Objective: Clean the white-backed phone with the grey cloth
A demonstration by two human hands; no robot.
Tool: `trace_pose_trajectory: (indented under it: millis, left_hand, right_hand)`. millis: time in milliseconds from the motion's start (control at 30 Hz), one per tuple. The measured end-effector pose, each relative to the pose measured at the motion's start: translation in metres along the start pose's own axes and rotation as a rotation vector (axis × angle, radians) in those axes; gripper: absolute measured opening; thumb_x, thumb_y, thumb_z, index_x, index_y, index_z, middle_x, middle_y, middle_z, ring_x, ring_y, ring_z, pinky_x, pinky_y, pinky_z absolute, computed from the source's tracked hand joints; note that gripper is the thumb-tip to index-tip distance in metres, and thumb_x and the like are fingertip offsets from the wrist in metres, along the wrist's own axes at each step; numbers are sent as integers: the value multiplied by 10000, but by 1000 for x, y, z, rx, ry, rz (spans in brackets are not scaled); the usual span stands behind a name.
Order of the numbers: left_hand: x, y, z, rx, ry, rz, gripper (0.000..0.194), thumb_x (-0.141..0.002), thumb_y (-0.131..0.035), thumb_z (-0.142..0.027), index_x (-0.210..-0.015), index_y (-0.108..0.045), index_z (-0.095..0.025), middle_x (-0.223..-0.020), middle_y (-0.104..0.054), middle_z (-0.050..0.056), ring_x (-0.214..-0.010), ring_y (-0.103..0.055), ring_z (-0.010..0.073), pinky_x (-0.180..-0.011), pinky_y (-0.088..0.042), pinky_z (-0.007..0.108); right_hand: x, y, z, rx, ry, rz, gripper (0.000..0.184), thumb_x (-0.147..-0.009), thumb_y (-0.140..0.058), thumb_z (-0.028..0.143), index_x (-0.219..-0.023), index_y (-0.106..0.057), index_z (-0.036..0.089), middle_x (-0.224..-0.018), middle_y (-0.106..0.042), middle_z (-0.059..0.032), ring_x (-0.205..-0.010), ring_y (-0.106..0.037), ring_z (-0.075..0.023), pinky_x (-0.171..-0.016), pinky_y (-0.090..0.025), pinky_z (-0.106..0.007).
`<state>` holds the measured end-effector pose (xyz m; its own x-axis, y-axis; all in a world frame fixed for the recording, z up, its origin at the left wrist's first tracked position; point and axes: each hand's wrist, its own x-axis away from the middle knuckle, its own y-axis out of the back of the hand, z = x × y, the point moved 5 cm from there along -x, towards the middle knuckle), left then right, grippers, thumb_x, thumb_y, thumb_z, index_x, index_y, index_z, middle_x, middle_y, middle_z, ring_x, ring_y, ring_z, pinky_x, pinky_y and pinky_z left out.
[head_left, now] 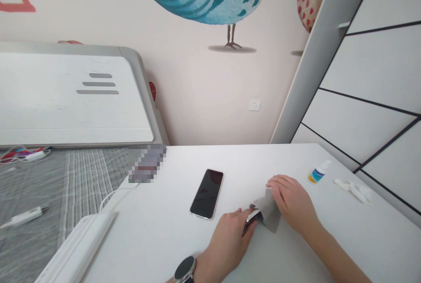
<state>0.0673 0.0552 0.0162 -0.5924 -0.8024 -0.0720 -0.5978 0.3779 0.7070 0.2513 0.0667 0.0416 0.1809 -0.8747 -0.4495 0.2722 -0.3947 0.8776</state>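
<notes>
Low on the white table [148, 239], my left hand [230, 237] is closed round a dark, slim object with a silver edge [252, 217]; its kind cannot be made out. A grey cloth [272, 215] drapes over the far end of that object. My right hand [291, 199] pinches the cloth from above, fingers pressed together. A smartphone [207, 193] lies face up with a dark screen, left of and beyond my left hand. On the right, past my right hand, a small bottle [318, 174] with a blue and yellow label stands upright. A watch [185, 269] is on my left wrist.
Crumpled white pieces [353, 191] lie near the table's right edge. A blurred-out item [147, 164] sits at the far left corner. A long white box-like object [79, 245] lines the left edge, beside a bed [82, 182] with a cable. A white cabinet [378, 63] rises at the right.
</notes>
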Motion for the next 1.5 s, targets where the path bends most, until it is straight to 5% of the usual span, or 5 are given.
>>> trace_pose_trajectory:
  millis: [200, 833, 1000, 1200, 1500]
  left_hand:
    - [-1, -3, 5, -30, 8, 28, 167, -863, -576, -86, -907, -707, -181, -906, -770, 75, -809, -712, 237, -720, -476, 271]
    - [0, 1, 1, -4, 13, 9, 237, -998, -480, -218, -1117, -686, -225, -931, -768, 49, -806, -712, 223, -722, -477, 269]
    - [-1, -4, 6, -6, 17, 55, 209, -846, -560, -73, -948, -707, -181, -965, -772, 85, -867, -722, 244, -760, -493, 272]
    - [1, 1, 1, 8, 8, 16, 221, -1001, -475, -229, -1085, -680, -218, -933, -764, 54, -804, -710, 219, -706, -468, 263]
    - [0, -3, 7, 20, 9, 12, 197, -914, -536, -130, -1005, -700, -189, -960, -777, 72, -831, -713, 223, -727, -472, 262]
  right_hand:
    - [6, -7, 50, -74, 95, -30, 362, -1028, -360, 231, -1218, -667, 206, -1227, -713, -54, -1225, -586, -245, -1161, -313, -482]
    - [-12, -1, 6, 40, -99, 37, 405, -1017, -354, 231, -1147, -730, 157, -1264, -722, -98, -1402, -469, -382, -1147, -238, -738]
    - [-5, -7, 55, -89, 112, 96, 368, -1017, -417, 263, -1256, -695, 244, -1335, -690, -25, -1405, -482, -251, -1213, -297, -535]
    - [-17, -5, 7, 3, -60, 51, 462, -1016, -311, 205, -1100, -762, 147, -1211, -744, -110, -1283, -589, -346, -1119, -353, -668]
    - [-13, -5, 44, -65, 101, 164, 385, -1016, -395, 231, -1177, -745, 236, -1221, -749, -18, -1363, -536, -232, -1214, -315, -516]
